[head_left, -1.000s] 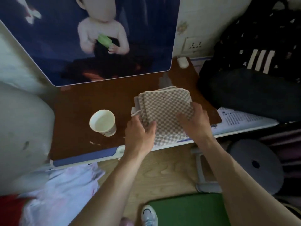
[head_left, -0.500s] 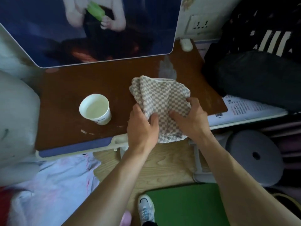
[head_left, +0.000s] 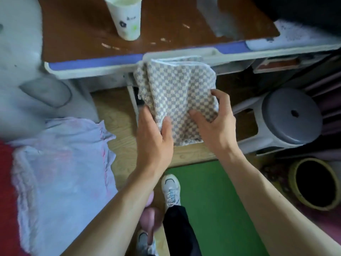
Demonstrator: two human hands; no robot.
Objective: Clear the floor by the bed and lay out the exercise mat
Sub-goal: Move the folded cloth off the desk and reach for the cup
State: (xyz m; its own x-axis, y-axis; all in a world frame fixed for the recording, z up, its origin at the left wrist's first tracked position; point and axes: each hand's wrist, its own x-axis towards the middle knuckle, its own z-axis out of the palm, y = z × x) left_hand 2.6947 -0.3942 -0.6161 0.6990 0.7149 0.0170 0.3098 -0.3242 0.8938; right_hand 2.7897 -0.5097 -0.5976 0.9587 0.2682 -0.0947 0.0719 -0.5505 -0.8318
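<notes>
My left hand [head_left: 155, 133] and right hand [head_left: 214, 124] each gripped the folded checked cloth [head_left: 177, 93] at frame centre. The green mat [head_left: 206, 200] lay flat at the bottom; I judged only stowing the cloth remained.

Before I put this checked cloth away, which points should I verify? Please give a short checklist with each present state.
1. Left hand grip on the checked cloth: ok, thumb over its front.
2. Right hand grip: ok, thumb and fingers pinch the cloth's right edge.
3. Cloth free of the desk rim: cannot tell, they overlap in view.
4. Paper cup upright, apart from the cloth: ok.
5. Green mat fully laid out: cannot tell, it runs out of frame.
6. Floor beside the mat clear: not ok, a stool stands there.
</notes>
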